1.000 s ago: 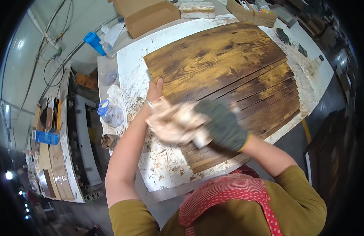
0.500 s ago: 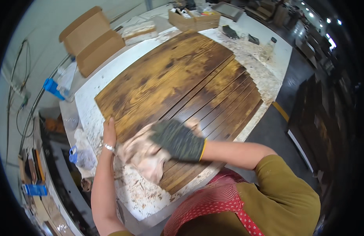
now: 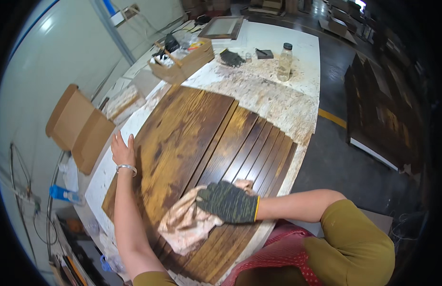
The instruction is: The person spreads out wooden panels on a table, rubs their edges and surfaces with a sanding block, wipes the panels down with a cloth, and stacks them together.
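Observation:
A stack of dark brown wood-grain panels (image 3: 178, 138) lies fanned out, their edges stepped toward the right. My right hand (image 3: 228, 202), in a dark green camouflage knit glove with a yellow cuff, presses a crumpled pinkish cloth (image 3: 190, 224) onto the near part of the panels. Its fingers are bent over the cloth. Bare but for a silver bangle at the wrist, my left hand (image 3: 123, 151) rests at the left edge of the top panel with its fingers stretched out and apart.
A stained white worktable (image 3: 297, 109) bears the stack. Beyond it stand a carton of odds and ends (image 3: 182, 64), a dark glove (image 3: 232, 58), a lidded clear bottle (image 3: 285, 64) and a framed panel (image 3: 222, 27). An opened cardboard box (image 3: 80, 126) sits left; dark panels (image 3: 383, 114) stand right.
My left hand has slid farther up the panel's left edge, its fingers now spread. The cloth under my right hand has shifted over the panels. The whole view has turned.

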Action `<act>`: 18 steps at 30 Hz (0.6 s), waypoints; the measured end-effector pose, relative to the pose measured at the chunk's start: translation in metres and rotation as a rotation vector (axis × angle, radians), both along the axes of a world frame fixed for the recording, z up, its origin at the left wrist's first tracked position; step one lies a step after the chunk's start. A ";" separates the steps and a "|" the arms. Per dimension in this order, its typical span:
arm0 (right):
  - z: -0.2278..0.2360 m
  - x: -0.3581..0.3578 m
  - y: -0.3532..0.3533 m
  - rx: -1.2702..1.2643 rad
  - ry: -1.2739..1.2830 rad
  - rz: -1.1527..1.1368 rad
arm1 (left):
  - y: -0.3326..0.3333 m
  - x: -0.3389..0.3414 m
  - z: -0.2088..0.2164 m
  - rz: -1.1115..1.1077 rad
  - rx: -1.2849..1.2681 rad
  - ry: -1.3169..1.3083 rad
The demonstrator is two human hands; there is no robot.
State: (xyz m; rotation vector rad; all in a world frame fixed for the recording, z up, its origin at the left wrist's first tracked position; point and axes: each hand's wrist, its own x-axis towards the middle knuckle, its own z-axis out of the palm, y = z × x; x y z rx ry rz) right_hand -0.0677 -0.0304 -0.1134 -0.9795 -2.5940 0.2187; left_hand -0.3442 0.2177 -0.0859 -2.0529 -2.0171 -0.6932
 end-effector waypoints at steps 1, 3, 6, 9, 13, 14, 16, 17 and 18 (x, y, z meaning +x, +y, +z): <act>0.004 0.006 0.000 -0.051 0.061 -0.015 | 0.012 0.017 0.002 -0.023 0.006 0.001; 0.003 0.020 0.016 -0.261 -0.057 -0.064 | 0.028 0.041 0.006 0.196 -0.453 0.053; -0.018 0.100 0.035 -0.075 0.212 -0.348 | 0.047 0.040 -0.011 0.045 -0.495 0.010; 0.013 0.198 0.072 0.212 0.003 -0.656 | 0.029 0.050 0.003 0.032 -0.448 -0.007; 0.034 0.247 0.082 -0.024 0.205 -1.037 | 0.021 0.051 0.000 0.019 -0.471 -0.018; 0.030 0.246 0.075 0.117 0.105 -0.916 | 0.019 0.052 0.000 0.008 -0.462 -0.015; 0.030 0.209 0.063 0.067 0.413 -0.553 | 0.013 0.061 0.009 0.009 -0.502 -0.051; 0.028 0.179 0.053 -0.009 0.548 -0.353 | 0.014 0.062 0.007 0.004 -0.503 -0.047; 0.018 0.146 0.043 -0.068 0.621 -0.192 | 0.017 0.065 0.006 -0.001 -0.489 -0.025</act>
